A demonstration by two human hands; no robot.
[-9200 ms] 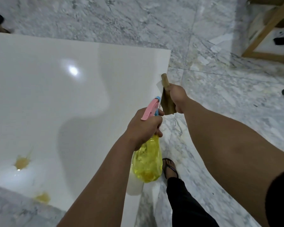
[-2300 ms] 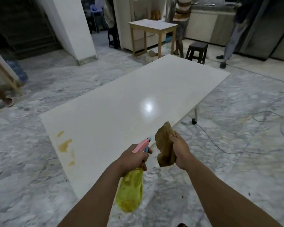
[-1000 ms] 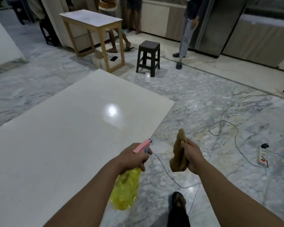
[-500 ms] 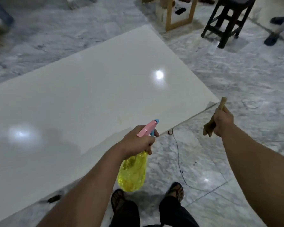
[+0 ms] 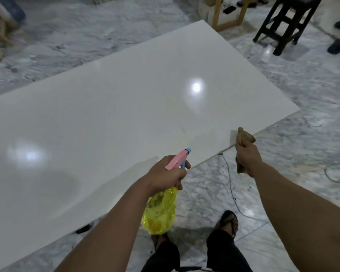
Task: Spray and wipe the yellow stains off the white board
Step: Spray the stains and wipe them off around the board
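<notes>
The large glossy white board (image 5: 110, 118) lies flat across the left and middle of the view. Only a faint yellowish smear (image 5: 183, 130) shows on it near its front edge; no strong yellow stain is in view. My left hand (image 5: 167, 174) grips a yellow spray bottle (image 5: 159, 212) by its neck, the pink trigger head and blue nozzle pointing over the board's near edge. My right hand (image 5: 247, 157) is closed around a crumpled brown cloth (image 5: 244, 137), held just off the board's front edge, above the floor.
Grey marble floor surrounds the board. A thin cable (image 5: 231, 185) runs from the board's edge across the floor on the right. A dark stool (image 5: 285, 22) and wooden table legs (image 5: 229, 13) stand beyond the far corner. Someone's shoes (image 5: 338, 46) are at far right. My feet (image 5: 229, 222) are below.
The view has swung away from the stained end to this end of the board and tilted down. My right hand with the cloth has come closer to the board's edge. Both grips are unchanged.
</notes>
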